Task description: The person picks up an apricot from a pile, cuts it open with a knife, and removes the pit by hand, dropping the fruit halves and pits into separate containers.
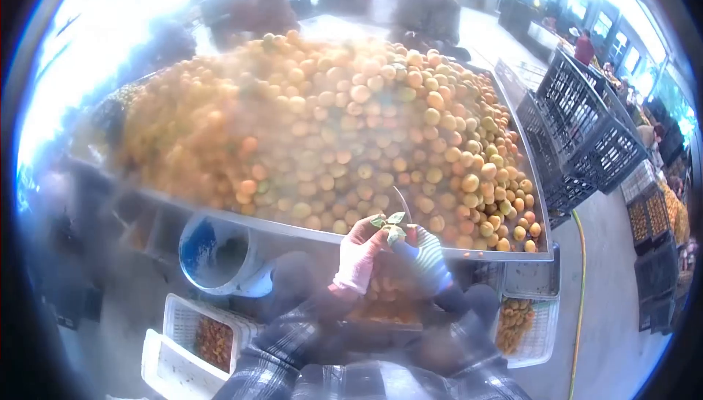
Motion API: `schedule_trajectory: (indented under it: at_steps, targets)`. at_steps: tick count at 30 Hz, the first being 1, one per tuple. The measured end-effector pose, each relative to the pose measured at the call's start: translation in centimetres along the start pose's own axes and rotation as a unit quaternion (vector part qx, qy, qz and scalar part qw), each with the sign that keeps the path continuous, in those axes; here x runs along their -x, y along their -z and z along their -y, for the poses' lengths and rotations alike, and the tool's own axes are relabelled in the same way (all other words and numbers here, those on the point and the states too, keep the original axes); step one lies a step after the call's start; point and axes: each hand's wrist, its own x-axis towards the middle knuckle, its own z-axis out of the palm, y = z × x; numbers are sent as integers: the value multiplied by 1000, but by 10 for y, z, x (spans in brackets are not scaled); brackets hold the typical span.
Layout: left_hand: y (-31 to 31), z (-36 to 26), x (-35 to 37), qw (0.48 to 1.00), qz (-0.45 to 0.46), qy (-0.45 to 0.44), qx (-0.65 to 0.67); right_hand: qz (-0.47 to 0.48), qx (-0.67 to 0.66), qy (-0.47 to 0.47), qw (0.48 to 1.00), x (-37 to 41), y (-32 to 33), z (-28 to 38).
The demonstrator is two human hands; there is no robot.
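In front of my lap, at the near edge of a metal-rimmed table (300, 230), my two gloved hands meet. My left hand (357, 255), in a pale pinkish glove with bare fingertips, pinches a small sprig of green leaves (395, 228). Close against it, my right hand (425, 256), in a striped whitish-blue glove, has its fingers closed at the same leaves. A thin, pale curved strip (403, 204) rises from between the hands. Just beyond them lies a large heap of round orange-yellow fruit (359, 129), hazy on the left side.
Below the table stand a blue-and-white bucket (220, 253), a white crate (176, 323) with reddish-brown pieces, and another white crate (538, 341) holding yellowish pieces. Black crates (578, 121) are stacked at right, near a yellow hose (580, 290). Blurred people sit across the table.
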Motion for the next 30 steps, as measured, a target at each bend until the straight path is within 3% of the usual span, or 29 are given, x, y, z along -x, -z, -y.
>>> schedule_trajectory:
  at_steps: [4, 8, 10, 14, 20, 23, 27, 30]
  targets:
    - [7, -13, 9, 995, -2, 27, 97, 6, 29, 30, 999, 5, -11, -4]
    - [15, -20, 14, 988, -36, 13, 148, 57, -42, 3, 998, 8, -31, 1]
    - [26, -22, 14, 991, -40, 43, 121, 36, -61, 65, 995, 11, -44, 3]
    - [40, -44, 17, 982, -18, 132, 135, 9, -10, 86, 996, 0, -44, -10]
    - [58, -50, 10, 993, -6, 101, 64, 48, -47, 58, 996, -10, -51, -7]
    - [53, -59, 9, 999, -23, 23, -19, 37, -15, 67, 997, -13, -55, -6]
    - [61, -49, -5, 997, -34, 7, -65, 21, 8, 82, 996, -19, -59, -6]
    - [59, -48, -10, 989, -92, -18, -113, -12, 97, 102, 990, -21, -66, -8]
